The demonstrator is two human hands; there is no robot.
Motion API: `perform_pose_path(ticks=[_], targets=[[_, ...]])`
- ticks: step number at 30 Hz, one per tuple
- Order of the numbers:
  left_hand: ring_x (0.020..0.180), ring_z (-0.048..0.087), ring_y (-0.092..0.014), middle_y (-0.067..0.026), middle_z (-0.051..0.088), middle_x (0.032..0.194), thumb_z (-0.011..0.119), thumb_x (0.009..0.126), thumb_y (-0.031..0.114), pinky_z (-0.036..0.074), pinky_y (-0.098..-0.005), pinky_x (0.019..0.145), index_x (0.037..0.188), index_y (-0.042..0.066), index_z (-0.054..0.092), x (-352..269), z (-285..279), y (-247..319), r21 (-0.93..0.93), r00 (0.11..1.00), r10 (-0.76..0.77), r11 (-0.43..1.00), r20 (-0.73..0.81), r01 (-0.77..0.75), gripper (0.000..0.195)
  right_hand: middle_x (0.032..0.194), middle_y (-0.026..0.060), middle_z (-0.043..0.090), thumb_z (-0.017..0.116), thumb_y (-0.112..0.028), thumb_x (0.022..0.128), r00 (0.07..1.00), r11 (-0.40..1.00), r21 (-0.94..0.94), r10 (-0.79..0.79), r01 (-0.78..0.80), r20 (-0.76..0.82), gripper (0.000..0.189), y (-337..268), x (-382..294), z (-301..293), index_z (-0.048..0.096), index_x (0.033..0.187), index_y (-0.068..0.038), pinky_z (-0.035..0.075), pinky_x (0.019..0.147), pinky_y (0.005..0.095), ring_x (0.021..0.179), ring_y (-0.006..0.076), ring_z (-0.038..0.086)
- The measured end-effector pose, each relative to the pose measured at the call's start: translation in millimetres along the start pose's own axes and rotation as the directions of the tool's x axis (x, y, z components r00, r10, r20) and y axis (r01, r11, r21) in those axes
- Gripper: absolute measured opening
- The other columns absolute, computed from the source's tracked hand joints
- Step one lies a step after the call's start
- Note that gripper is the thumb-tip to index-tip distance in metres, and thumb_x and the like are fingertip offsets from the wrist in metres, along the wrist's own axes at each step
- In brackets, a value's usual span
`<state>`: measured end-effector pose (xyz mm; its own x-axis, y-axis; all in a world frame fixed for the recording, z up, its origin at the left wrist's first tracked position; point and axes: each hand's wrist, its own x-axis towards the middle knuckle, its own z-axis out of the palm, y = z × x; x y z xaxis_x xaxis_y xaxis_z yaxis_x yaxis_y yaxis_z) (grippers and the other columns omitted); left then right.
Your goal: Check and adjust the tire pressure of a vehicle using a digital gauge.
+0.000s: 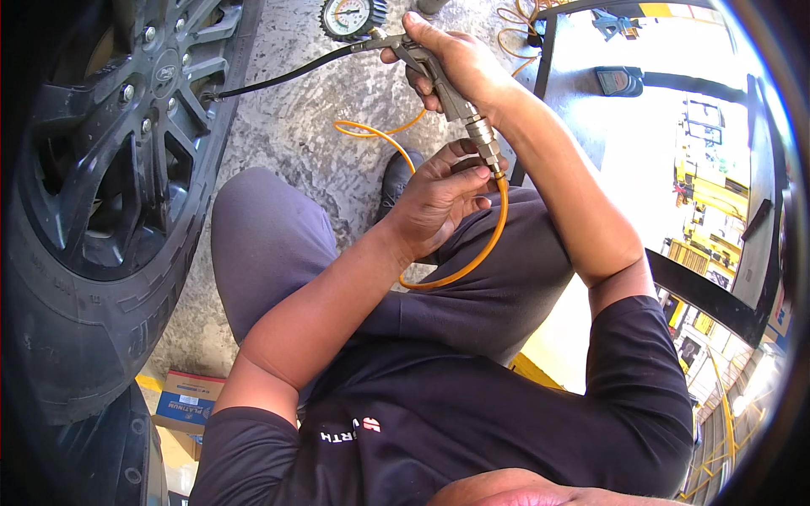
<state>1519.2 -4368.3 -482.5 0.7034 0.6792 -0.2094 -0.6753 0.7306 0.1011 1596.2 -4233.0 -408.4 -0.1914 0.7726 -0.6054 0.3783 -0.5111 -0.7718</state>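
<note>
My right hand (465,69) grips a metal tyre inflator gun (436,76), its fingers around the handle and lever. A round dial pressure gauge (347,16) in a ribbed black guard sits at the gun's far end. From there a thin black hose (285,76) runs left to the alloy wheel (120,145), its end at the valve area. My left hand (436,199) has its fingertips around the metal coupling (486,142) below the gun's handle. An orange air hose (500,221) leaves that coupling and loops down over my lap.
A large black tyre (120,335) stands close on my left. The floor (278,139) is stained concrete. Behind the tyre lies a blue cardboard box (185,398). On my right are a black metal frame (702,297) and yellow equipment (709,196). Coiled orange hose (506,31) lies ahead.
</note>
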Motion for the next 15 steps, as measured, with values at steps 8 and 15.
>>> perform_pose_path(ticks=[8, 15], targets=[[0.105, 0.06, -0.014, -0.0019, 0.064, 0.116, 0.056, 0.098, 0.008, 0.047, -0.0323, 0.084, 0.126, 0.017, 0.056, -0.5, 0.3, 1.4, 0.029, 1.0, -0.007, 1.0, 0.014, 0.007, 0.03, 0.057, 0.0001, 0.055, 0.049, -0.053, 0.1, 1.0, 1.0, 0.014, 0.001, -0.001, 0.001, 0.054, 0.9, 1.7, -2.5, 0.072, 0.099, -0.004, 0.044, 0.046, 0.0262, 0.045, 0.0111, 0.052], [0.104, 0.061, -0.013, 0.0017, 0.065, 0.109, 0.057, 0.097, 0.007, 0.047, -0.0322, 0.085, 0.121, 0.017, 0.059, -0.8, -2.7, 0.7, -0.018, 1.0, -0.007, 1.0, 0.02, 0.008, 0.026, 0.056, -0.0024, 0.047, 0.045, -0.054, 0.101, 1.0, 1.0, 0.022, 0.001, -0.001, -0.015, 0.057, 0.8, 1.4, 0.3, 0.07, 0.104, -0.002, 0.042, 0.044, 0.022, 0.043, 0.0075, 0.047]])
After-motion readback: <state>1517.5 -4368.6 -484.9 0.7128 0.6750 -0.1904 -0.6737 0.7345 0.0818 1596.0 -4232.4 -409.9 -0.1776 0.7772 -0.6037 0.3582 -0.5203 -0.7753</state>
